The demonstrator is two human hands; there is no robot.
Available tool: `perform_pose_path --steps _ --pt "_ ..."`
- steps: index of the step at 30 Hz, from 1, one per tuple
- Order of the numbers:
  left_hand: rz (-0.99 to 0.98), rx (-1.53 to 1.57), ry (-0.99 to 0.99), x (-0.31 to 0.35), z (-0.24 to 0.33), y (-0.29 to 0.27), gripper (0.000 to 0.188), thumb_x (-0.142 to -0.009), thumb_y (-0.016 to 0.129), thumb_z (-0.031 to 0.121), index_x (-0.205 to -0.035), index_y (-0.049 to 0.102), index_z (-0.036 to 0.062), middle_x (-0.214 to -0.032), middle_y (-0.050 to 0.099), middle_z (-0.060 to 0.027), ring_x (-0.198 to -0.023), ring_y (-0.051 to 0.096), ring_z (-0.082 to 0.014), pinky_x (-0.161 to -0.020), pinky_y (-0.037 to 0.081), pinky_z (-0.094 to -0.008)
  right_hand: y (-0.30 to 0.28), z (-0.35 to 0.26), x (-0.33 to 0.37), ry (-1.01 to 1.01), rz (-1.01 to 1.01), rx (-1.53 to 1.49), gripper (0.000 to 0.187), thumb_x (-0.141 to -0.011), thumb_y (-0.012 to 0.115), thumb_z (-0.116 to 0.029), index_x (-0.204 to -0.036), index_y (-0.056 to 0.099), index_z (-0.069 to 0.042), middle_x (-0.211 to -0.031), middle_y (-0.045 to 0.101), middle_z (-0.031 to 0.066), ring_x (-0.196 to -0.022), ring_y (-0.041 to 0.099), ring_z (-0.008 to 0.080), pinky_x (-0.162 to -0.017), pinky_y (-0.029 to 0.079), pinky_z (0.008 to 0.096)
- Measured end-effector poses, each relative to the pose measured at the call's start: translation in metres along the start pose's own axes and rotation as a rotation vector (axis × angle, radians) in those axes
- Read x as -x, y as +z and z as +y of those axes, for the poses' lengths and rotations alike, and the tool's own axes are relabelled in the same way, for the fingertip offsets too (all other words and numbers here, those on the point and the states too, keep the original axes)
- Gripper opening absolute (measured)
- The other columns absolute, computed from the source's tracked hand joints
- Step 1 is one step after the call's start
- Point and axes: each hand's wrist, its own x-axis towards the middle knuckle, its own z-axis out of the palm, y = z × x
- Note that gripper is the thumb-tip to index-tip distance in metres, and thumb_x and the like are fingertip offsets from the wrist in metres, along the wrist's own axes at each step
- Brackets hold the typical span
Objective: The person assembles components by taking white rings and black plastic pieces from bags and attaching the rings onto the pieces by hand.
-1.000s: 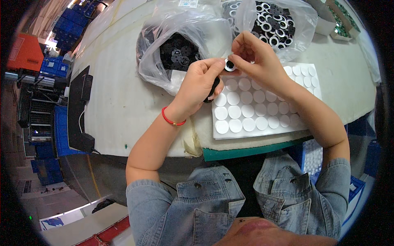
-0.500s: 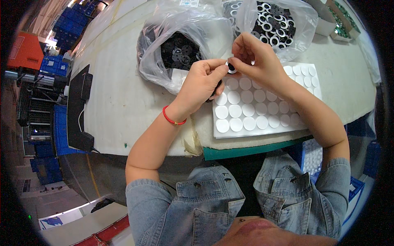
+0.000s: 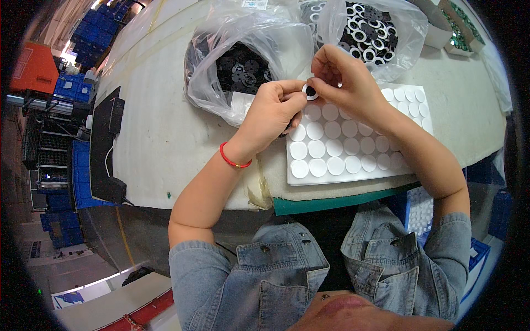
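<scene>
Between the fingertips of both hands is a small round black disc with a white ring (image 3: 311,92). My left hand (image 3: 271,107) pinches its left side, its other fingers curled around something dark that barely shows. From the right, my right hand (image 3: 345,83) grips the disc between thumb and forefinger. Below the hands lies a white sheet with rows of round white stickers (image 3: 334,148). Left of it, a clear plastic bag (image 3: 204,94) stands open with black perforated discs (image 3: 243,69) inside. Another clear bag (image 3: 411,36) behind my right hand holds black discs with white rings (image 3: 367,33).
At the far right are cardboard boxes (image 3: 464,33) with small green parts. A black device with a cable (image 3: 113,116) sits on the table's left side. Tape (image 3: 258,193) sticks to the front edge, beside a green mat edge (image 3: 337,201). Blue crates (image 3: 99,27) stand beyond the table.
The ringed disc has turned so more of its face shows, and my left thumb has drawn back slightly from it. My right hand has hardly moved.
</scene>
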Motion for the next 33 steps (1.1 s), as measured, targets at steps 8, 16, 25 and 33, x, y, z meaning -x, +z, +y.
perform_pose_path --steps 8,16,25,33 --pt "0.085 0.11 0.002 0.004 0.008 0.006 0.027 -0.087 0.056 0.004 -0.112 0.063 -0.0044 -0.071 0.062 0.0008 -0.049 0.045 -0.0013 -0.041 0.031 -0.017 -0.005 0.002 -0.002 0.196 -0.063 -0.273 0.012 -0.085 0.064 -0.004 -0.087 0.053 -0.001 -0.076 0.059 0.0024 -0.067 0.06 0.0087 -0.058 0.048 0.0221" --pt "0.133 0.084 0.016 0.003 0.007 0.007 0.026 -0.088 0.061 0.004 -0.113 0.059 -0.0001 -0.071 0.06 0.0024 -0.046 0.045 -0.0012 -0.038 0.029 -0.0171 -0.007 -0.002 0.002 0.153 -0.21 -0.08 0.014 -0.085 0.062 -0.001 -0.087 0.049 -0.004 -0.076 0.053 -0.0023 -0.069 0.051 0.0029 -0.06 0.042 0.0197" --pt "0.103 -0.092 0.083 0.005 0.006 0.012 0.043 -0.085 0.061 0.002 -0.125 0.047 0.0012 -0.078 0.066 -0.0027 -0.047 0.047 -0.0024 -0.039 0.033 -0.0172 -0.005 -0.017 0.003 -0.08 -0.164 -0.001 0.016 -0.079 0.064 -0.001 -0.092 0.054 0.0 -0.082 0.058 0.009 -0.069 0.057 0.0178 -0.06 0.046 0.0298" --pt "0.044 0.029 0.07 0.007 0.017 0.006 0.049 -0.102 0.037 0.039 -0.132 0.044 0.0002 -0.092 0.07 -0.017 -0.04 0.039 -0.0036 -0.036 0.027 -0.017 -0.046 -0.013 -0.02 -0.462 0.571 0.731 0.017 -0.081 0.063 0.004 -0.096 0.059 -0.004 -0.104 0.058 0.0079 -0.1 0.056 0.0226 -0.087 0.043 0.0327"
